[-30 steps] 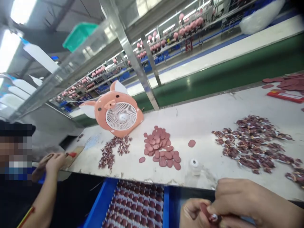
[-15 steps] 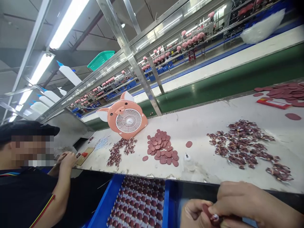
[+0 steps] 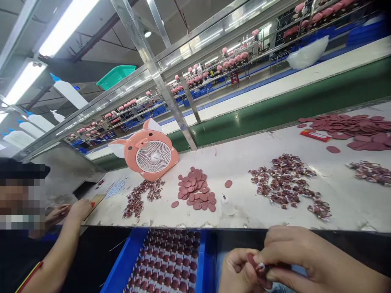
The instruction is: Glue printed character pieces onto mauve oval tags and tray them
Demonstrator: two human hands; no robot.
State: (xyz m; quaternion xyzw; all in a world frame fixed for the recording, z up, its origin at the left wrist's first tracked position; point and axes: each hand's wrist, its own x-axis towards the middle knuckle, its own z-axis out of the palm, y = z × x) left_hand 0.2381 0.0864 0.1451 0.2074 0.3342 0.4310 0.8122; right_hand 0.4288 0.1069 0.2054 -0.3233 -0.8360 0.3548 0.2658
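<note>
My left hand [image 3: 236, 272] is closed, pinching a dark-red oval piece [image 3: 251, 259] between thumb and fingers, just below the table's front edge. My right hand [image 3: 293, 254] grips the same piece from the other side, its thumb and fingers pressed against it. A small whitish bit shows on the piece between my fingertips; the rest of it is hidden by my fingers. Beyond my hands on the table lies a heap of small dark-red parts with pale bits [image 3: 284, 181]. To the left of that heap are a small white bottle with a thin dark tip [image 3: 227, 206] and a pile of flat dark-red ovals [image 3: 195, 189].
A blue crate [image 3: 117, 268] below the table edge holds rows of dark-red pieces. On the table stands a pig-shaped fan [image 3: 152, 154]. More ovals [image 3: 351, 126] and a red-and-white packet [image 3: 315, 135] lie at right. A co-worker's arm [image 3: 65, 232] is at left.
The view has swung to the right, so the table and its contents appear further left. Both my hands keep their hold on the oval piece.
</note>
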